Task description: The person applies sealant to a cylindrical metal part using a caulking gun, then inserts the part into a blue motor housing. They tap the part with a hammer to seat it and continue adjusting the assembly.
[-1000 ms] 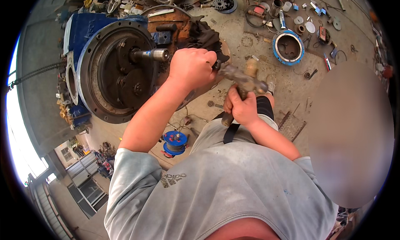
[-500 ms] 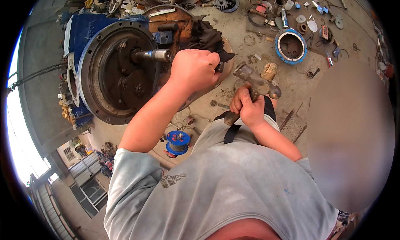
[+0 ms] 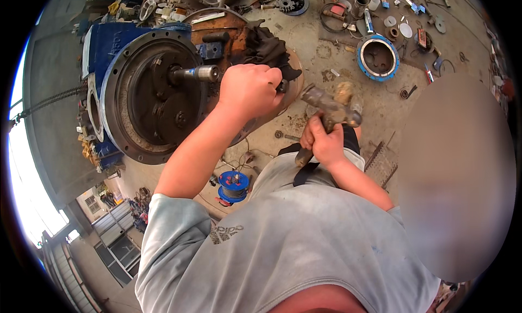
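My left hand is closed in a fist around a dark rod, of which only one rounded end shows. The fist is beside the bare end of a steel shaft, which sticks out of a big round flanged housing with dark, greasy parts inside. My right hand grips the handle of a heavy hammer, held in front of my lap with its worn head up. A dark rag lies on the orange-brown casting beyond my left fist.
A blue-rimmed ring part lies on the floor at the far right, among scattered tools and small parts. A blue cable reel stands below my left forearm. At the left hangs a chain. A blurred grey oval covers the right side.
The hammer has shifted slightly up and its head has tipped a little, with some blur. My left fist keeps its hold beside the shaft; the view has moved slightly.
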Demonstrator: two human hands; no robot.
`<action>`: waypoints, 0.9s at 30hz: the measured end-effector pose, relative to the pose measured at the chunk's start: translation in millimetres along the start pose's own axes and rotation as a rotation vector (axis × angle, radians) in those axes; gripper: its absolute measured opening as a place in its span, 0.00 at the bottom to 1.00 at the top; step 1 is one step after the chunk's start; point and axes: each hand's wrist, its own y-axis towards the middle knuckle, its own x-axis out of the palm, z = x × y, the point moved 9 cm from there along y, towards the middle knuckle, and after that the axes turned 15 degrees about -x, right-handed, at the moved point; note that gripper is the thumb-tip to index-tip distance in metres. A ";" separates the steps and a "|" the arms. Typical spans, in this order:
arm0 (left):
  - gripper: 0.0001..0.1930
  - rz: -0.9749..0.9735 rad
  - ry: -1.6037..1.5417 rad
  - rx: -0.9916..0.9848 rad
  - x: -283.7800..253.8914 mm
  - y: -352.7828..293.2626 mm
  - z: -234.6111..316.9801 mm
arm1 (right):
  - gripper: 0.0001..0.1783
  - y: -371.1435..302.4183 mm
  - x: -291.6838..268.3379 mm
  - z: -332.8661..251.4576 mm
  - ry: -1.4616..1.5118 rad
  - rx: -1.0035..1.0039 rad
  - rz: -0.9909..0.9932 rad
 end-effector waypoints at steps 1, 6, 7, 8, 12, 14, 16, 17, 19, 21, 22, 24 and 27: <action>0.10 0.012 -0.004 0.008 -0.8 0.0 0.9 | 0.10 1.8 -3.8 -5.4 0.030 -0.043 0.008; 0.10 0.014 -0.006 0.011 -1.3 1.5 -0.2 | 0.14 15.9 -6.5 -34.2 -0.028 -0.174 -0.046; 0.10 0.016 -0.009 0.009 -1.3 1.0 -1.0 | 0.14 17.4 -5.0 -38.2 -0.008 -0.214 -0.055; 0.10 0.016 -0.007 0.012 -1.5 1.0 -0.7 | 0.15 18.3 -2.9 -43.9 0.009 -0.253 -0.062; 0.10 -0.004 -0.004 0.020 -2.6 3.0 1.6 | 0.23 14.3 10.2 -41.7 0.148 -0.339 0.018; 0.10 -0.014 0.002 0.013 -0.4 5.0 0.1 | 0.16 4.1 13.7 -13.9 0.005 -0.217 -0.072; 0.10 -0.015 0.015 -0.005 3.8 8.6 -5.4 | 0.12 -1.6 24.3 7.3 -0.525 -0.164 -0.329; 0.11 -0.031 0.003 0.005 5.5 8.5 -3.9 | 0.11 -0.6 24.9 11.4 -0.387 -0.045 -0.278; 0.12 -0.061 -0.021 0.025 7.6 6.6 1.3 | 0.10 -8.9 13.9 12.5 -0.151 0.092 -0.109; 0.12 -0.103 0.042 0.058 10.4 4.8 9.8 | 0.09 -10.4 1.9 7.6 0.009 0.076 -0.025; 0.12 -0.114 0.036 0.051 11.7 3.4 9.8 | 0.09 -5.2 -1.6 3.0 0.067 0.037 -0.032; 0.13 -0.103 0.017 0.039 14.0 4.1 11.1 | 0.10 3.4 -5.6 -5.5 0.120 -0.007 -0.008; 0.13 -0.062 0.001 0.020 9.5 3.0 5.7 | 0.10 5.8 -9.7 -1.6 0.061 -0.016 -0.057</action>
